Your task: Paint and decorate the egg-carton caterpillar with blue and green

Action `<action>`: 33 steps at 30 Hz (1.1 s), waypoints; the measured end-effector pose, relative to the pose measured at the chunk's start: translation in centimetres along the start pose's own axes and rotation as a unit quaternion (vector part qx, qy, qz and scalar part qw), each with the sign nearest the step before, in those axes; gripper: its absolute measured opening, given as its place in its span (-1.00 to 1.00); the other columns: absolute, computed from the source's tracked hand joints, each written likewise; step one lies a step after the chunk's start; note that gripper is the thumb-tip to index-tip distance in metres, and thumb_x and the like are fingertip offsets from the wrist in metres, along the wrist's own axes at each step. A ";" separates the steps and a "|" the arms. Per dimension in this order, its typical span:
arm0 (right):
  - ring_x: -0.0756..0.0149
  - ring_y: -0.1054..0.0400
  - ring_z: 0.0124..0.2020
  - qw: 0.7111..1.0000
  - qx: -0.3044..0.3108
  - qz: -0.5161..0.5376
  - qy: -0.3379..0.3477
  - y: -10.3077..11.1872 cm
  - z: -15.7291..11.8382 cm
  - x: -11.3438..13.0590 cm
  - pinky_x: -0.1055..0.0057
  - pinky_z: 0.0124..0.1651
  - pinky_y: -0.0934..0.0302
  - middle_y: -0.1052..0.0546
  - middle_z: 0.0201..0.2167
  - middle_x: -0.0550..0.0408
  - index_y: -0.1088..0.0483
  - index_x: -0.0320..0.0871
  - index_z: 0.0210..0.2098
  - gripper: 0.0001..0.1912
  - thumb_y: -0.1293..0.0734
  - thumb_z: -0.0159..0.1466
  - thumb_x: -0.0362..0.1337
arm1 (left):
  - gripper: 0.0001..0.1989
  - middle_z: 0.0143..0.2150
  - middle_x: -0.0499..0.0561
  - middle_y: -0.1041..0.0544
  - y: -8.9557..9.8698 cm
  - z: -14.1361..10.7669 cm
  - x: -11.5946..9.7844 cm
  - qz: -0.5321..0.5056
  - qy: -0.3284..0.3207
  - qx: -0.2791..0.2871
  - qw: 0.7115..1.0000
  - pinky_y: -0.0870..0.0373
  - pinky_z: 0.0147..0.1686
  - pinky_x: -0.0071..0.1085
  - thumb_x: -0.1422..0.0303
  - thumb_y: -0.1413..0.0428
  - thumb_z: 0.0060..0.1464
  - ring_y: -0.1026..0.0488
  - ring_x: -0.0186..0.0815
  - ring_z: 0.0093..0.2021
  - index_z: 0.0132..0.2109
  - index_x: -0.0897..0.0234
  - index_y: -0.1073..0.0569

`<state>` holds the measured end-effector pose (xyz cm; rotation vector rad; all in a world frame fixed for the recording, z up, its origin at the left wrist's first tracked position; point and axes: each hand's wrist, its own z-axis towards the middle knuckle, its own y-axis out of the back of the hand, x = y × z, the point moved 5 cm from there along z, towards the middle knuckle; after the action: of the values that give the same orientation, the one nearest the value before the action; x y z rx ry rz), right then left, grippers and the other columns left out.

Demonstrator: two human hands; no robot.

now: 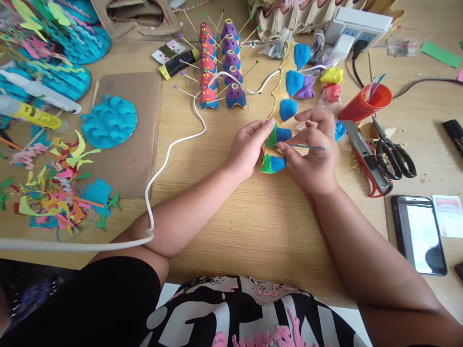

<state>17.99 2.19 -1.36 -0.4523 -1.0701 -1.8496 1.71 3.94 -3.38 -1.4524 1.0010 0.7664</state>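
My left hand [246, 147] grips the near part of a tan egg-carton strip [278, 99], thumb along its edge. Blue modelling clay [288, 110] covers one side of each bump on the strip. On the two nearest bumps, green clay [266, 165] lies beside the blue. Pinched in my right hand [315, 161] is a thin blue stick [311, 147]; its tip is at the green clay by my left thumb. Beyond my left hand stand a red egg-carton caterpillar [208, 77] and a purple one [232, 60], both with painted faces and stick feelers.
A white cable [170, 149] crosses my left forearm. At right are an orange cup [369, 101], a box cutter [367, 156], scissors [392, 152] and a phone [419, 236]. Cardboard [144, 120] and paper scraps [61, 193] lie left. A power strip [358, 29] sits behind.
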 end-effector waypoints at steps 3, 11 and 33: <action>-0.18 -0.39 0.40 1.000 0.001 0.002 0.016 -0.1 -0.1 -0.2 -0.45 0.49 -0.27 -0.59 0.25 0.01 -0.60 0.19 -0.11 -0.76 -0.54 0.36 0.11 | -0.54 -0.36 -0.08 -0.65 0.0 0.0 0.1 -0.006 -0.003 0.003 1.000 -0.55 -0.25 -0.44 -0.06 -0.36 0.30 -0.65 -0.38 -0.31 -0.31 0.21 -0.53; -0.11 -0.42 0.39 0.999 -0.018 0.022 0.017 0.3 -0.4 0.7 -0.37 0.43 -0.38 -0.61 0.22 -0.04 -0.59 0.19 -0.16 -0.84 -0.52 0.41 0.06 | -0.55 -0.32 -0.09 -0.68 0.1 0.0 0.2 -0.005 -0.007 0.013 1.000 -0.57 -0.20 -0.46 -0.08 -0.36 0.29 -0.66 -0.39 -0.25 -0.30 0.21 -0.56; -0.13 -0.47 0.36 0.997 0.008 0.047 0.067 -0.1 -0.3 0.6 -0.39 0.43 -0.37 -0.58 0.23 0.04 -0.55 0.08 -0.25 -0.74 -0.60 0.32 0.03 | -0.53 -0.43 -0.14 -0.49 -0.1 0.0 -0.1 0.015 -0.036 0.007 0.999 -0.40 -0.29 -0.49 0.02 -0.39 0.30 -0.47 -0.47 -0.36 -0.38 0.24 -0.47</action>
<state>17.64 1.67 -1.21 -0.3580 -0.9557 -1.7611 1.76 3.95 -3.23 -1.3898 0.9728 0.8263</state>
